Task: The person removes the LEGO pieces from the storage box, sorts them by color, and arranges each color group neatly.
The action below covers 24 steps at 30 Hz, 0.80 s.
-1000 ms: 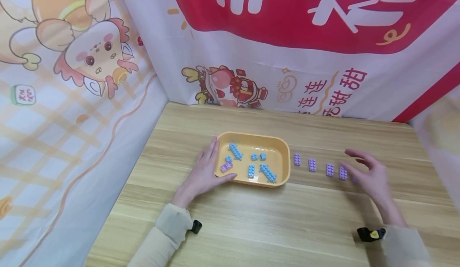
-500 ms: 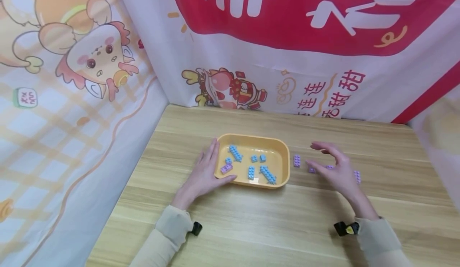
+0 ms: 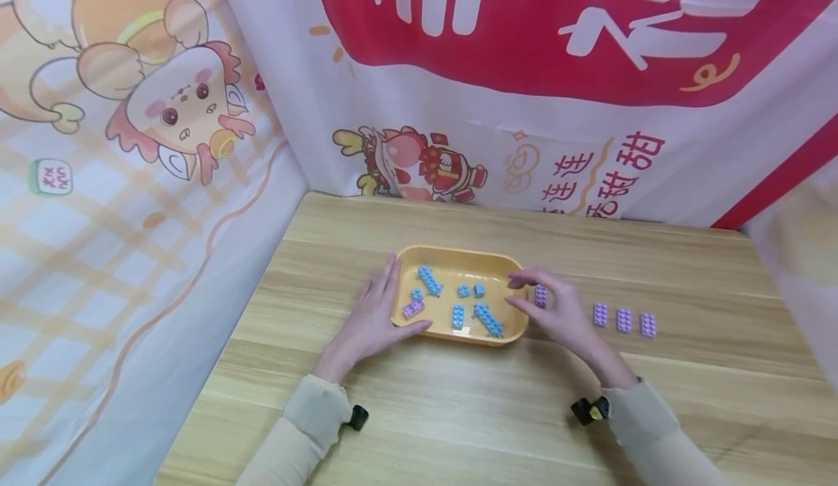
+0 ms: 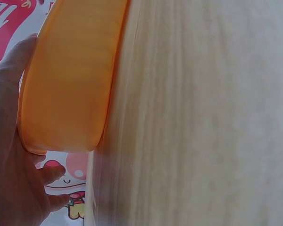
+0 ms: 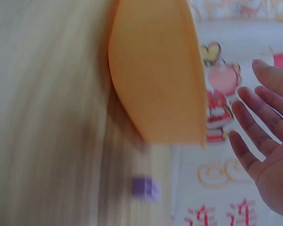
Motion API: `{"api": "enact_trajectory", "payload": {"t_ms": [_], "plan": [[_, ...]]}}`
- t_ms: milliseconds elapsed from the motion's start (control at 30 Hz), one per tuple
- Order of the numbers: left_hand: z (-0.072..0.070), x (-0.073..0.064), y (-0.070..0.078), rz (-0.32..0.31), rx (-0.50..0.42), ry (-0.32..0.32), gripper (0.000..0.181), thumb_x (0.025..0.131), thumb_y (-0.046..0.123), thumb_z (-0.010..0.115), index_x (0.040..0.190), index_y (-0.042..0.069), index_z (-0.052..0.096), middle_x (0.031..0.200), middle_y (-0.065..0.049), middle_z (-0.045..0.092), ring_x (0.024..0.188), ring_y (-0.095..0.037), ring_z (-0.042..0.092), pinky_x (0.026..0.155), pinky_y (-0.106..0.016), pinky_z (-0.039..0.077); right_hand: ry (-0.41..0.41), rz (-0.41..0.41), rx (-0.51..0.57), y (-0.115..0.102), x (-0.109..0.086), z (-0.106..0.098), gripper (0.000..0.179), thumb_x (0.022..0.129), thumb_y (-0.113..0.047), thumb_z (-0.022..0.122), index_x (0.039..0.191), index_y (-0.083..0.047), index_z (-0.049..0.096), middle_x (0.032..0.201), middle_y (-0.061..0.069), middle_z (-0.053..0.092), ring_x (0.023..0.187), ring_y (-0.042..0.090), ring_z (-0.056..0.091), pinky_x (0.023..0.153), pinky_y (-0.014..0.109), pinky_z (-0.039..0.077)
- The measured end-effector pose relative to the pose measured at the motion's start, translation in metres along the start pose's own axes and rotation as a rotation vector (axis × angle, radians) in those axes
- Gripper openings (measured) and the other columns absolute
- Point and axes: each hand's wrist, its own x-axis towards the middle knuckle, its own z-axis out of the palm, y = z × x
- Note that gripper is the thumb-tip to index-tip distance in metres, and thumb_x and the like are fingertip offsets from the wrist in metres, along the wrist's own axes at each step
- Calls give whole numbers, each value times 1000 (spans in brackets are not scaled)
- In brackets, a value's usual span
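My left hand (image 3: 369,319) lies spread against the left end of a yellow-orange plastic tray (image 3: 458,255), thumb along its front rim. In the left wrist view, the fingers touch the tray's wall. My right hand (image 3: 556,308) hovers at the tray's right end, thumb and fingers apart, with its fingertips overlapping the rim. The right wrist view shows that palm holding nothing. Inside the tray lie a purple toy brick (image 3: 413,308), a blue brick (image 3: 457,316), small blue bricks (image 3: 463,291) and two long blue pieces with side pegs (image 3: 487,320).
Just right of the tray is a purple brick (image 3: 540,297), partly behind my right hand. Farther right, purple bricks (image 3: 624,320) stand in a row on the wooden table (image 3: 458,413). Printed cloth (image 3: 524,86) hangs along the back and left edges.
My right hand has moved left from the far end of the purple brick row to the tray's right end, uncovering bricks behind it. The left hand and the tray have stayed in place.
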Motion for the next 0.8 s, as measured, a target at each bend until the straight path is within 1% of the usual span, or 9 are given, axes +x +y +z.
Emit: {"api": "enact_trajectory", "payload": {"t_ms": [100,167,200,333,467,567,667,800], "plan": [[0,-1,0,2,-1,4,135,88,89,65,177,21,-9,189,-3,-7,174,-34,13,143,-59,11,-65,-10,0,-8,7,15,36,92,-5,88,126,-6,78,114,8,83,108,26,77,107,44,63],[-1,-1,0,0,-3,5,135,88,89,65,177,21,-9,189,-3,-7,174,-33,14,143,-59,11,-111,-18,8,-11,11,23,33,92,-6,87,124,-7,78,116,9,83,108,27,78,106,55,63],[-1,-1,0,-1,-1,6,135,88,90,64,177,20,-8,189,-3,-6,174,-33,14,143,-59,11,-133,-26,19,-13,13,27,32,93,-5,87,124,-6,78,116,11,83,108,28,78,106,58,63],[0,-1,-1,3,3,7,135,87,91,63,178,19,-7,189,-4,-6,174,-34,15,143,-59,12,-201,-45,44,-15,20,38,32,93,-6,86,124,-3,78,117,14,82,110,31,77,107,61,63],[0,-1,-2,8,0,4,135,87,91,63,178,19,-7,189,-4,-5,174,-33,15,143,-60,11,-242,-63,42,-16,26,47,35,93,-9,87,126,-3,78,117,14,81,110,34,77,105,61,63],[1,0,-2,6,0,1,135,88,90,64,178,20,-7,189,-4,-5,174,-32,15,143,-60,11,-261,-82,26,-15,30,53,35,92,-8,88,126,-5,78,116,14,81,109,33,77,101,59,65],[1,1,-3,6,5,0,135,88,91,63,178,20,-7,189,-4,-5,173,-33,16,142,-61,12,-290,-81,8,-17,33,58,37,91,-7,88,127,-6,78,118,15,81,109,34,77,100,58,66],[1,2,-3,8,5,3,135,87,91,63,178,20,-7,189,-4,-5,173,-35,17,142,-62,12,-357,-74,-25,-20,39,63,42,93,-10,86,134,-5,75,123,17,81,113,36,77,102,58,65]]}}
